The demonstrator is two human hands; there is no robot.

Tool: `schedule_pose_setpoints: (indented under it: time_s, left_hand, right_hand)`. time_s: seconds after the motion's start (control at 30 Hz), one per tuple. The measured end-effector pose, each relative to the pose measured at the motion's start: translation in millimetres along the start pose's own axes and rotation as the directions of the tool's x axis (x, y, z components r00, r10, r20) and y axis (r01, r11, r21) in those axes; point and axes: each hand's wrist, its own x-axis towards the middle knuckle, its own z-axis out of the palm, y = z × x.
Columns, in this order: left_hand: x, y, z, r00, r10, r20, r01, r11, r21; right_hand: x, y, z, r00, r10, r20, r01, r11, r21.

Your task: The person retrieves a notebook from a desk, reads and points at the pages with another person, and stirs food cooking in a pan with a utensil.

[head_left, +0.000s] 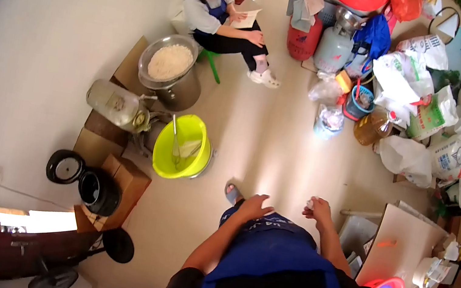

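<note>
My left hand (pixel 256 206) is over the front of my blue apron (pixel 277 248), fingers stretched forward and slightly apart, with nothing visible in it. To its right, my right hand (pixel 319 209) is closed, its fingers curled round something small and whitish that is too small to name. Ahead and to the left, a yellow-green bucket (pixel 162 147) stands on the floor. A wire whisk (pixel 176 142) leans inside it, beside something pale.
A person (pixel 221 22) sits by the wall, holding papers. Near them, a metal bowl of pale grains (pixel 169 63) tops a large pot. Gas cylinders (pixel 332 48), bags and an oil jug (pixel 373 127) crowd the right. A cooker (pixel 98 192) sits left; a table (pixel 390 252) right.
</note>
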Motion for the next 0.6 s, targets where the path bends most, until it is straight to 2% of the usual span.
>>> schedule_pose_setpoints:
  time_s: [0.03, 0.07, 0.13, 0.17, 0.2, 0.23, 0.27, 0.3, 0.33, 0.37, 0.43, 0.47, 0.5, 0.53, 0.57, 0.6]
  left_hand:
    - [21, -23, -8, 0.998, 0.01, -0.07, -0.002, 0.994, 0.112]
    - [30, -19, -37, 0.993, -0.046, -0.105, 0.051, 0.997, 0.054]
    - [47, -23, -84, 0.988, -0.125, -0.095, 0.125, 0.992, -0.001]
    - [55, -32, -100, 0.97, -0.229, -0.079, 0.162, 0.857, -0.488]
    - [67, -41, -119, 0.946, -0.323, -0.026, 0.15, 0.508, -0.848]
    - [75, -34, -150, 0.943, -0.333, -0.009, 0.173, 0.513, -0.841]
    - [77, -13, -188, 0.892, -0.45, -0.053, 0.245, 0.578, -0.778]
    - [83, -3, -213, 0.826, -0.552, -0.111, 0.324, 0.627, -0.708]
    - [97, -33, -211, 0.79, -0.549, -0.272, 0.23, 0.677, -0.699]
    - [105, -50, -217, 0.788, -0.558, -0.262, 0.25, 0.678, -0.691]
    - [126, -71, -229, 0.623, -0.51, -0.592, 0.163, 0.826, -0.54]
    - [133, -87, -226, 0.619, -0.513, -0.594, 0.173, 0.827, -0.534]
    - [138, -107, -225, 0.526, -0.64, -0.56, 0.179, 0.727, -0.662]
    - [147, -117, -231, 0.427, -0.751, -0.504, 0.164, 0.613, -0.773]
    - [159, -114, -241, 0.418, -0.751, -0.511, 0.18, 0.62, -0.764]
    - [168, -107, -248, 0.326, -0.811, -0.486, 0.191, 0.56, -0.806]
  right_hand:
    - [17, -14, -7, 0.999, 0.012, -0.053, -0.014, 0.999, -0.047]
    - [35, -23, -14, 0.998, 0.02, -0.057, -0.023, 0.999, -0.047]
    - [61, -28, -25, 0.988, -0.155, -0.012, 0.154, 0.986, -0.059]
    - [69, -29, -23, 0.992, -0.125, -0.017, 0.124, 0.991, -0.046]
    - [82, -33, -20, 0.989, -0.141, -0.048, 0.134, 0.982, -0.132]
    - [97, -40, -12, 0.984, -0.161, -0.074, 0.142, 0.966, -0.217]
    - [107, -49, -2, 0.982, -0.176, -0.067, 0.147, 0.939, -0.311]
    - [124, -53, 8, 0.986, -0.155, -0.067, 0.129, 0.946, -0.297]
    - [146, -52, 16, 0.984, -0.174, -0.035, 0.15, 0.922, -0.357]
    - [168, -50, 23, 0.981, -0.193, 0.0, 0.176, 0.892, -0.416]
    - [210, -60, 27, 0.986, -0.161, 0.032, 0.16, 0.895, -0.416]
    - [232, -71, 29, 0.995, -0.059, 0.082, 0.092, 0.868, -0.489]
    - [257, -80, 33, 0.991, 0.044, 0.128, 0.035, 0.83, -0.557]
    - [285, -79, 31, 0.988, 0.099, 0.115, -0.022, 0.843, -0.538]
    - [315, -75, 24, 0.978, 0.171, 0.123, -0.083, 0.847, -0.525]
    - [348, -63, 13, 0.969, 0.2, 0.142, -0.103, 0.859, -0.501]
